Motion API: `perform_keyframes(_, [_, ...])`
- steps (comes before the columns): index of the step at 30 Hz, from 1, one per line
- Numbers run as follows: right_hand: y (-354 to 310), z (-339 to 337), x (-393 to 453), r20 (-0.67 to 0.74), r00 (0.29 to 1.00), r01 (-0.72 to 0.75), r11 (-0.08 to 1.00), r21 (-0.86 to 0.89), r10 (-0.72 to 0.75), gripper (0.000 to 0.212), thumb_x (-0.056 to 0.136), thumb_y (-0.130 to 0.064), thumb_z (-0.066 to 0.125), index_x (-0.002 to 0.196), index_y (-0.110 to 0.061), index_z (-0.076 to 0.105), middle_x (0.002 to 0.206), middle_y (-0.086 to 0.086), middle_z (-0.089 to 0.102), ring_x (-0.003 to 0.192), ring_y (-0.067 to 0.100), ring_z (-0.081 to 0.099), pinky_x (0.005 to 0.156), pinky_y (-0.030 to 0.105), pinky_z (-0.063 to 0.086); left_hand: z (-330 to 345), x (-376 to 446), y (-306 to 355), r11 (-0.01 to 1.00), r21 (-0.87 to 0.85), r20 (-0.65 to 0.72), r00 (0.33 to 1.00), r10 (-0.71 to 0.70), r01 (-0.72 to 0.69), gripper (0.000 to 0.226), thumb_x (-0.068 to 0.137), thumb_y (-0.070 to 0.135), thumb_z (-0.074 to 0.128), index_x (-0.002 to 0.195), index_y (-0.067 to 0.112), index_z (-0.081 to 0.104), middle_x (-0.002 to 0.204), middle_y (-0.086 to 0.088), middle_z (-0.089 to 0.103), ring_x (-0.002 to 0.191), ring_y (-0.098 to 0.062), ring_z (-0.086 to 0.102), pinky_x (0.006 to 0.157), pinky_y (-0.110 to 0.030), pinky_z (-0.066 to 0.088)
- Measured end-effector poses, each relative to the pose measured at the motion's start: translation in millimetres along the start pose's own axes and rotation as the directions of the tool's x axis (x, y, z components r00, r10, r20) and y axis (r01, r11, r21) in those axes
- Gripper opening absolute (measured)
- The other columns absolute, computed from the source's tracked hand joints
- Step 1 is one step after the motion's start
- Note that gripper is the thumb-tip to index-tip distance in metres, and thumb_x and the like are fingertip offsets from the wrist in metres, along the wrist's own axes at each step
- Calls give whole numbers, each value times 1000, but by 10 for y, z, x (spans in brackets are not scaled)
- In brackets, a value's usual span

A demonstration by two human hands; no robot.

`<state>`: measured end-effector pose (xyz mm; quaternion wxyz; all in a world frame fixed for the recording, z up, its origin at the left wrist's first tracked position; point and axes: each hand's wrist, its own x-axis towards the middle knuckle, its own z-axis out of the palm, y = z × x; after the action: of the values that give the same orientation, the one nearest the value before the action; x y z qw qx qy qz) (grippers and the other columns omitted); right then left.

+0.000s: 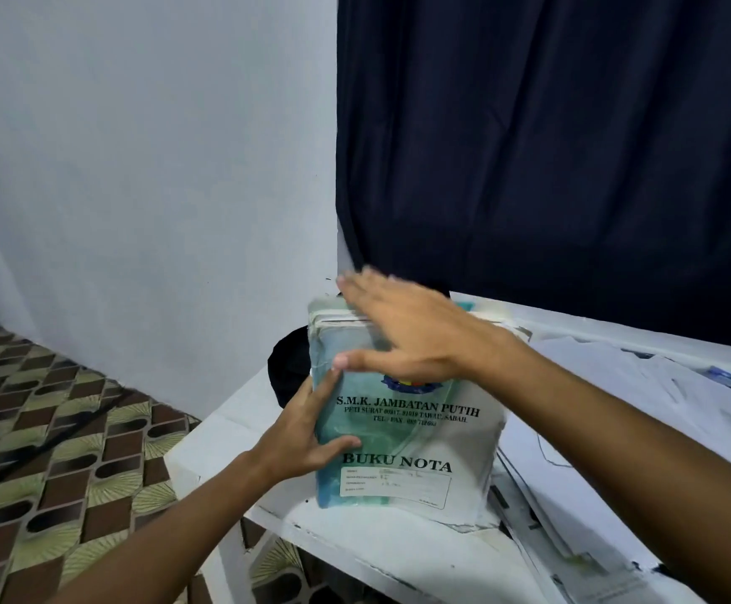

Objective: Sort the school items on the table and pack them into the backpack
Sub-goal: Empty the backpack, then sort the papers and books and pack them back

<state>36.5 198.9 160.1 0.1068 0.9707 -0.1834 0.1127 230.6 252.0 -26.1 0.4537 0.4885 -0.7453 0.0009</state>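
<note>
Two hands, left (300,433) and right (403,329), flat, no grip, on notebook stack (403,433); backpack (287,368) mostly hidden.

green-white notebook stack (407,433) upright on table edge

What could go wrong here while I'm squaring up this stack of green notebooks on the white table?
1. The stack of green plastic-covered notebooks sits near the white table's left edge; a push from the right hand could tip it off.
2. The left hand only presses flat against the side, so the slick covers may slide apart.
3. Loose white papers beside the stack could get dragged or creased.
</note>
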Motion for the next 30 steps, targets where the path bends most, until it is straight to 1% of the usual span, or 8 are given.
perform_keyframes(9, [-16, 49, -29, 90, 996, 0, 997, -72, 7, 93, 84, -79, 31, 153, -29, -7, 162, 8, 8, 147, 23, 19, 118, 44, 20, -6, 3, 9, 1000, -3, -16, 1000, 16, -16, 100, 82, 44, 75, 153, 42, 4, 146, -20, 38, 129, -28, 50, 96, -46, 53])
perform_keyframes(12, [8, 23, -110, -97, 995, 28, 999, -15, -30, 88, 85, -73, 36, 153, -32, -2, 160, 12, 15, 146, 23, 21, 118, 48, 18, 6, 19, 2, 1000, -19, -19, 1000, 19, -20, 101, 82, 44, 74, 152, 45, 1, 148, -19, 35, 129, -27, 51, 96, -44, 53])
perform_keyframes(14, [92, -17, -301, -423, 905, 102, 990, 98, -51, 76, 88, -56, 52, 151, -22, 26, 151, 17, 33, 138, 29, 34, 111, 50, 31, 9, 29, -1, 998, -56, -17, 1000, 2, -3, 99, 82, 47, 72, 151, 48, 0, 148, -17, 34, 127, -23, 52, 96, -35, 53])
perform_keyframes(16, [197, 125, -616, -719, 693, 190, 975, 112, -52, 57, 86, -33, 65, 137, -13, 48, 136, 19, 45, 125, 32, 44, 99, 48, 41, 16, 26, -11, 996, -83, -12, 1000, -25, 24, 98, 82, 50, 71, 150, 51, 0, 146, -14, 33, 125, -21, 52, 94, -32, 54])
perform_keyframes(18, [327, 513, -1009, -815, 580, 134, 988, 74, -18, 49, 82, -25, 68, 128, -16, 52, 134, 19, 39, 124, 34, 42, 97, 47, 42, 29, 15, -35, 993, -107, 2, 999, -49, 49, 99, 81, 49, 72, 150, 52, 0, 145, -14, 34, 125, -23, 53, 90, -36, 57])
perform_keyframes(23, [446, 1595, -1774, -602, 755, -21, 926, 376, 261, 44, 85, -37, 65, 128, -37, 54, 157, 21, 7, 144, 43, 15, 111, 56, 29, 55, 11, -44, 988, -143, 7, 998, -58, 59, 101, 81, 42, 73, 148, 54, -1, 141, -18, 38, 123, -10, 54, 84, -21, 55])
perform_keyframes(26, [438, 1643, -1708, -425, 812, -15, 742, 671, 401, 38, 85, -53, 63, 122, -43, 62, 162, 10, -2, 149, 29, 6, 119, 36, 20, 56, 20, -61, 991, -120, 5, 999, -54, 54, 100, 82, 43, 73, 149, 53, -1, 141, -19, 39, 123, -11, 54, 86, -18, 53])
perform_keyframes(30, [589, 1375, -1323, -162, 907, -70, 518, 852, 389, 39, 78, -51, 71, 116, -46, 65, 148, -13, 44, 143, 14, 30, 118, 44, 26, 35, 20, -101, 999, -36, 23, 999, -22, 23, 97, 84, 50, 69, 151, 48, -1, 142, -20, 40, 124, -20, 54, 93, -22, 52])
